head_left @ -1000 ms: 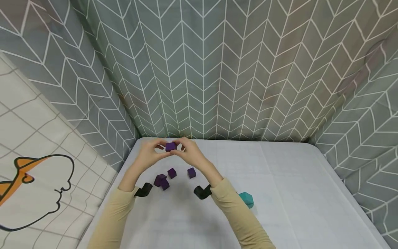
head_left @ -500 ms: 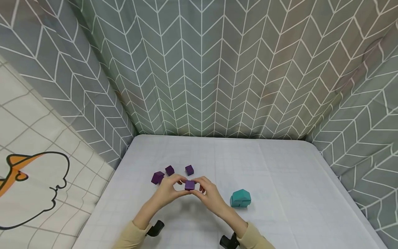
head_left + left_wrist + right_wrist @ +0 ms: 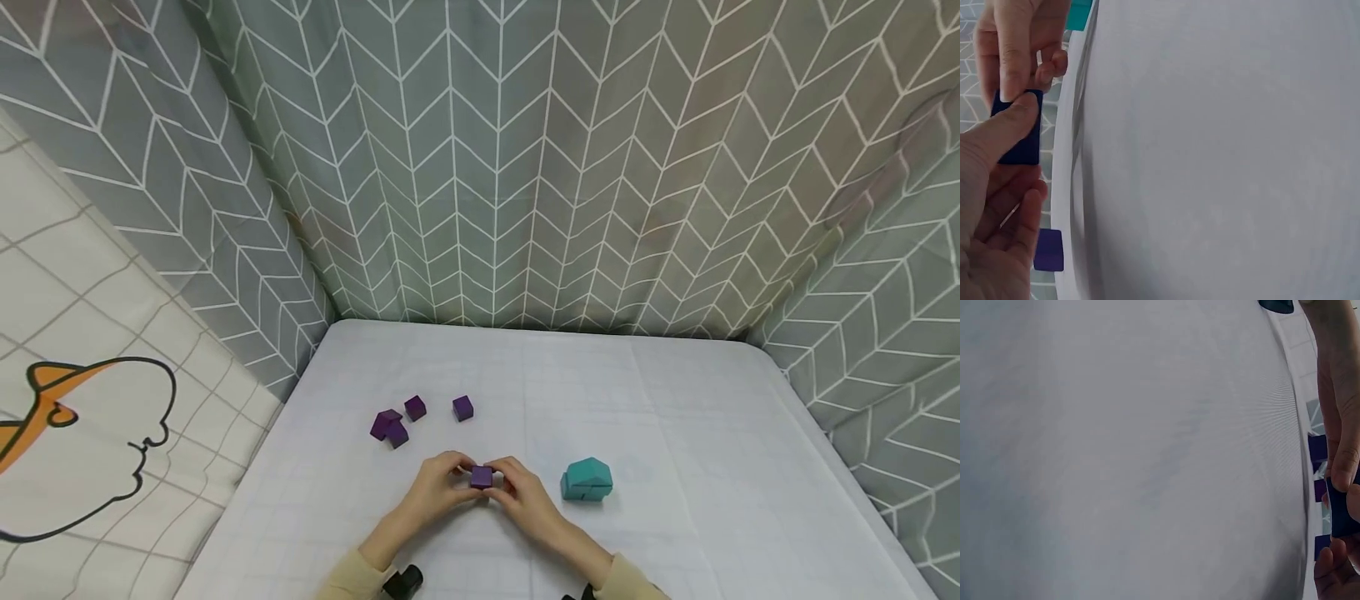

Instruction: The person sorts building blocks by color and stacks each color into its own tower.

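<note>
While pinched between left hand (image 3: pixel 438 487) and right hand (image 3: pixel 525 496), purple cube (image 3: pixel 482 477) held low over white table (image 3: pixel 675 417), just left of teal block (image 3: pixel 587 481). Three loose purple cubes (image 3: pixel 397 425) farther back-left of teal block.

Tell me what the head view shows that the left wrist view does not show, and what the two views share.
Only the head view shows the whole white table, the group of loose purple cubes behind the hands, the full teal block and the patterned curtains. Only the left wrist view shows closely how the left hand's thumb presses on the face of the purple cube while a finger of the other hand touches its top edge. Both views share the left hand, the right hand and the purple cube pinched between them.
</note>
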`<action>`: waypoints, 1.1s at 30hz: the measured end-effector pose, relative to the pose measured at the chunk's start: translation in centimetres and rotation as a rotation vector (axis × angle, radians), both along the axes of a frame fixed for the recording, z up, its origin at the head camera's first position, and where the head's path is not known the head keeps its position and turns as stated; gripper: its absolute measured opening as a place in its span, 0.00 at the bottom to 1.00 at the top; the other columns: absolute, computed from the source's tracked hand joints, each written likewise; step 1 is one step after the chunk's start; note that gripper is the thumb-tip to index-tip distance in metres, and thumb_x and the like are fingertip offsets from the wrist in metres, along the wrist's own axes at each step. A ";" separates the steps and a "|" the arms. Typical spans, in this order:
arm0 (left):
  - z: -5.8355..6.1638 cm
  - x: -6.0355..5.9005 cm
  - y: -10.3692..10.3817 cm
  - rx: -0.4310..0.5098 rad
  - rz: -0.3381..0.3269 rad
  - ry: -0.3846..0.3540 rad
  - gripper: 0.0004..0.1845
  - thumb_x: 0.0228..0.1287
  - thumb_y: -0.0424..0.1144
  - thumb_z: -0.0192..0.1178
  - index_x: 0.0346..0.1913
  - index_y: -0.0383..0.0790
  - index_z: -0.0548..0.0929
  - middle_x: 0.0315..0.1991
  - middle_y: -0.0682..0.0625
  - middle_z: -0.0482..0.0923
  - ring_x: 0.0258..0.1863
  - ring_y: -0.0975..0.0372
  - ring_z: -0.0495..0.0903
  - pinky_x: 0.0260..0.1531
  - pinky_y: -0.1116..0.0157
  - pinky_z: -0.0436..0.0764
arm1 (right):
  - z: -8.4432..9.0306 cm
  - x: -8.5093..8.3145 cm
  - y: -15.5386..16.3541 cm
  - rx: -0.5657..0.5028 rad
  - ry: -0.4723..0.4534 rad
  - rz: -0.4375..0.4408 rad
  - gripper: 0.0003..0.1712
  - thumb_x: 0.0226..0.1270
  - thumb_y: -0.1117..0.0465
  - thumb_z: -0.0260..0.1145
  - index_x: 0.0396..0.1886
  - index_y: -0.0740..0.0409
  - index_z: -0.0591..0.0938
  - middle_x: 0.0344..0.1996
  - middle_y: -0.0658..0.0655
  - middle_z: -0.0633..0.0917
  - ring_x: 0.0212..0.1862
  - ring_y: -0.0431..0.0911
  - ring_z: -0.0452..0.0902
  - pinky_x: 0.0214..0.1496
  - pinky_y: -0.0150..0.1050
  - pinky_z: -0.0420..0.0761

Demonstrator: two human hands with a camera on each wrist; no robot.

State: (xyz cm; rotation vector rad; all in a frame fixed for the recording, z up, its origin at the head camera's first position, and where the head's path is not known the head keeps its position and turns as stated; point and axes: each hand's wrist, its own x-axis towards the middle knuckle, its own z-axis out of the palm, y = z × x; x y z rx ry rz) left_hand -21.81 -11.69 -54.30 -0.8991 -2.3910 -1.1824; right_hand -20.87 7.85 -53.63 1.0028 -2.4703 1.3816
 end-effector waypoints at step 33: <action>-0.6 -0.2 1.1 -0.087 0.024 -0.144 0.16 0.41 0.45 0.71 0.33 0.44 0.79 0.29 0.56 0.76 0.28 0.66 0.73 0.29 0.73 0.74 | -2.4 -0.3 1.2 -0.032 0.010 0.016 0.17 0.55 0.61 0.65 0.46 0.56 0.75 0.36 0.49 0.75 0.26 0.31 0.63 0.23 0.24 0.68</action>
